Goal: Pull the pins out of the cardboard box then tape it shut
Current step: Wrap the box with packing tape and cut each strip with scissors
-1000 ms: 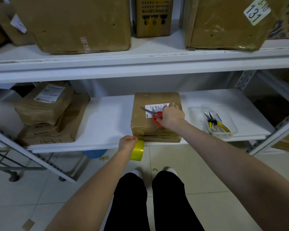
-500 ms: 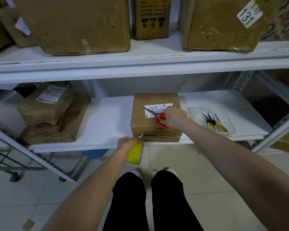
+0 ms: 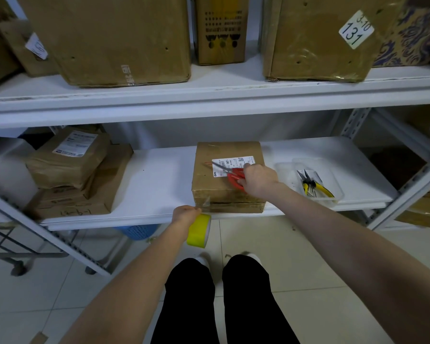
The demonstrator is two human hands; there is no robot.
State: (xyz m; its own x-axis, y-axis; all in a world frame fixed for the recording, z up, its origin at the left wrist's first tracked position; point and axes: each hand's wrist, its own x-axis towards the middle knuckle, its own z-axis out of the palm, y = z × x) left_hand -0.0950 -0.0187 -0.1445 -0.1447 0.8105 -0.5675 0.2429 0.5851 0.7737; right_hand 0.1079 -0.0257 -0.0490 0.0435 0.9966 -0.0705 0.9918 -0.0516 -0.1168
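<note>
Brown parcels (image 3: 67, 167) are stacked at the left end of the lower shelf (image 3: 157, 177); the top one has a white label. Below the shelf edge we see a blue basket (image 3: 137, 230) on the floor.

Next over is the left hand (image 3: 185, 216), fingers curled round a yellow tape roll (image 3: 199, 232). It holds the roll just in front of and below the shelf's front edge. A short clear strip of tape (image 3: 204, 203) runs up from the roll to the front left corner of the cardboard box (image 3: 209, 182). We can't make out the contact point clearly.

The box sits mid-shelf, close to the front edge, flaps down, with a white shipping label (image 3: 236, 162) on top.

The right hand (image 3: 258, 180) is over the right part of the box top, fingers closed on the red handles of the scissors (image 3: 235, 178). The blades point left across the label. We can't tell whether they touch it, or how far apart they are.

Right of the box and apart from it is a clear plastic tray (image 3: 287, 167) with yellow-handled pliers (image 3: 314, 187) lying inside.

On the upper shelf (image 3: 209, 95) we see large cartons (image 3: 109, 38) in a row. The right one (image 3: 308, 53) has a white tag reading 131.
</note>
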